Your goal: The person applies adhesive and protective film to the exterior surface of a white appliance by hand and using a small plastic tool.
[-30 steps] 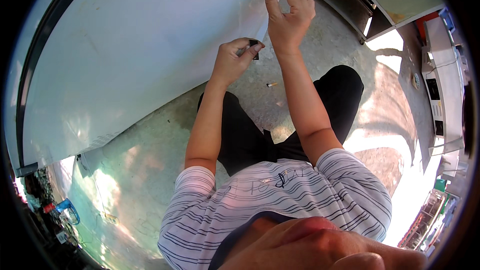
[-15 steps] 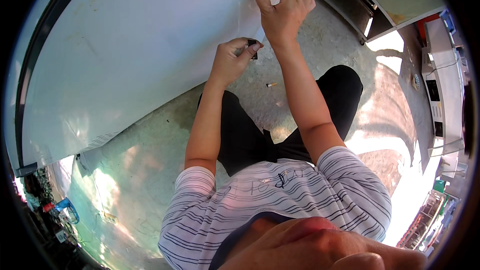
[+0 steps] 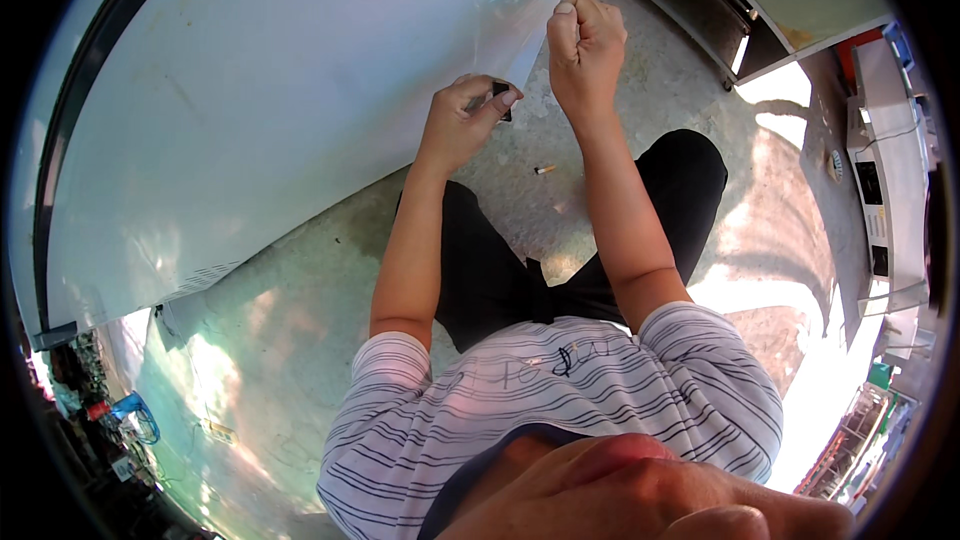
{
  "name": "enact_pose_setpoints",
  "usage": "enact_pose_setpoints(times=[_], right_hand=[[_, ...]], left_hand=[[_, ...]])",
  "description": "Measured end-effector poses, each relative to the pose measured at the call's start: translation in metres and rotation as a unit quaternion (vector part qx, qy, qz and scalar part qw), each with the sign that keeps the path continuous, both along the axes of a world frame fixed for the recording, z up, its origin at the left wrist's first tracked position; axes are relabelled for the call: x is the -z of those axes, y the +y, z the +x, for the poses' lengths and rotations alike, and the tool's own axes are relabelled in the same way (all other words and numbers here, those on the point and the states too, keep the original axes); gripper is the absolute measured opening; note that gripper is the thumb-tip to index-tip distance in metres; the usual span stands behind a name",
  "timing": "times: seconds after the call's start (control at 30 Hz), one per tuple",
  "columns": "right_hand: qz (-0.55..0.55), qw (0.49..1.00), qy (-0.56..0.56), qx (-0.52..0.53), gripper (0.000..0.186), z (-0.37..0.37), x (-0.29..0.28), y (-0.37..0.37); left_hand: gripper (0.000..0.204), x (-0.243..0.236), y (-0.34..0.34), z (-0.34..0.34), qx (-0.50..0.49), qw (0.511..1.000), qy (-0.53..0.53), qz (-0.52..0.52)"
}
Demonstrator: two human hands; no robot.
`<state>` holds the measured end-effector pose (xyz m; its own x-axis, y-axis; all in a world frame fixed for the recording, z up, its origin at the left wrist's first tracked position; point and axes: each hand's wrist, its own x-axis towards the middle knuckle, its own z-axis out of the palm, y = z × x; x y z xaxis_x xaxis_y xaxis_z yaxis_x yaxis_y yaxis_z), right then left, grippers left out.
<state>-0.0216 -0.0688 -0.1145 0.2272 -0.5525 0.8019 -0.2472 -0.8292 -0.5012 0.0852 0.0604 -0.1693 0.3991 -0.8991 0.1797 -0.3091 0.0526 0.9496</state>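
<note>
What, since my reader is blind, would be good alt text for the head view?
A person's left hand pinches a small black piece beside a white panel; the right hand is curled into a fist above the floor.

One head-worn fisheye, the left of a pair, faces steeply down past the shirt (image 3: 540, 390), which is very near. The left hand (image 3: 462, 122) and right hand (image 3: 588, 52) lie farther out, the floor (image 3: 330, 285) beyond. The floor's edge along the cabinet (image 3: 250, 120) crosses obliquely.

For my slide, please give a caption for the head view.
The left hand holds a small black piece near a white panel; the right hand is curled.
</note>
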Motion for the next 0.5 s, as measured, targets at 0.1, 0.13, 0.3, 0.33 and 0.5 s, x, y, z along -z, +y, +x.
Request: enact_pose_setpoints(times=[0.1, 0.13, 0.3, 0.33, 0.5], right_hand=[[0.055, 0.998, -0.007, -0.016, 0.01, -0.019, 0.009, 0.003], [0.081, 0.996, -0.023, -0.041, 0.01, -0.028, 0.012, 0.002], [0.22, 0.962, 0.046, -0.154, 0.01, -0.091, 0.012, -0.008], [0.268, 0.945, 0.066, -0.176, 0.012, -0.096, 0.009, -0.007], [0.322, 0.922, -0.029, -0.214, 0.02, -0.076, -0.017, 0.011]], left_hand=[[0.019, 0.01, 0.02, -0.004, 0.026, 0.994, 0.071, -0.073], [0.02, 0.014, 0.033, -0.005, 0.04, 0.989, 0.123, -0.077], [0.024, 0.009, 0.078, -0.001, 0.018, 0.881, 0.455, -0.127], [0.025, 0.0, 0.075, -0.003, -0.019, 0.886, 0.444, -0.132], [0.027, -0.062, 0.042, -0.023, -0.084, 0.896, 0.385, -0.203]])
